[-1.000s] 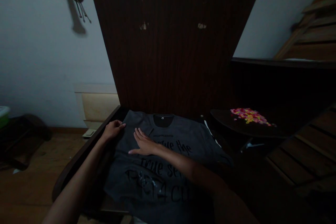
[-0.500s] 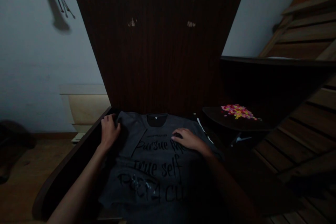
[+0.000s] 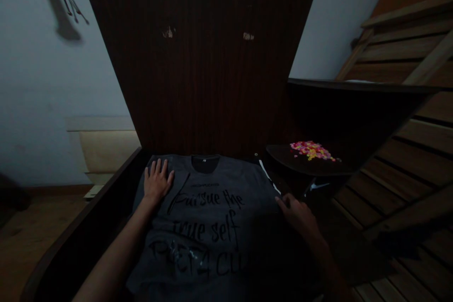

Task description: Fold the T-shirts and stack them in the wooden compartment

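Note:
A dark grey T-shirt (image 3: 208, 212) with black lettering lies face up, its neckline at the far end. My left hand (image 3: 157, 181) rests flat on the shirt's left shoulder, fingers spread. At the shirt's right side, by the sleeve, my right hand (image 3: 297, 212) has its fingers curled and thumb pressed in, pinching the cloth edge. Deep shadow hides the lower right of the shirt and part of that grip.
A tall dark wood panel (image 3: 205, 80) rises behind the shirt. On the right, a rounded shelf (image 3: 283, 158) carries pink and yellow small pieces (image 3: 313, 150). A raised dark side rail (image 3: 81, 217) runs along the left. Wooden slats (image 3: 424, 137) stand far right.
My left hand has moved from the rail side onto the shirt's shoulder and flattened. My right hand has gone from the chest lettering to the right sleeve edge. The view has shifted slightly.

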{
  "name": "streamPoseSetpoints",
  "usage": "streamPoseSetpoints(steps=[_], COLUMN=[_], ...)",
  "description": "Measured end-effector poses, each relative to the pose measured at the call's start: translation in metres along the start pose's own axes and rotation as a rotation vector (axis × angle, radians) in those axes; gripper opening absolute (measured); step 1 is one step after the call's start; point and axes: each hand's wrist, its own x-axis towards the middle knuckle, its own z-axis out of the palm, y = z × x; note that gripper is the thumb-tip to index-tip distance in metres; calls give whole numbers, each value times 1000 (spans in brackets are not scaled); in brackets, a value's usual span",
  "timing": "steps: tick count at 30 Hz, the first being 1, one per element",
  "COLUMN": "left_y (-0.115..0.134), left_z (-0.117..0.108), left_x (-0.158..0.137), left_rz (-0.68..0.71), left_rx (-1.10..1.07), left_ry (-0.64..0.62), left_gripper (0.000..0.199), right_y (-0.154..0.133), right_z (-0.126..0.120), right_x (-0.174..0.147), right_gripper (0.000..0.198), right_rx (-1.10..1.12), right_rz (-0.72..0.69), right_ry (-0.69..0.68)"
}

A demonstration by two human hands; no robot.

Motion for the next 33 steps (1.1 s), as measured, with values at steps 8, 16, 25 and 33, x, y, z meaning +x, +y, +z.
streamPoseSetpoints(steps=[8, 16, 25, 33], left_y=[4, 12, 24, 153], left_z=[-7, -16, -30, -57], left_x=[1, 15, 19, -10], left_rz=[0, -25, -15, 552], left_rx=[86, 91, 13, -657], left_ry=[-52, -225, -235, -378], left_gripper=[63, 64, 61, 53], right_y=[9, -16, -4, -31], right_z=[10, 29, 48, 39], right_x=[-5, 7, 6, -9], right_gripper=[49, 38, 37, 22], right_rx=[104, 187, 269, 668], right_rz=[32, -533, -1006, -608], right_ry=[274, 743, 295, -108])
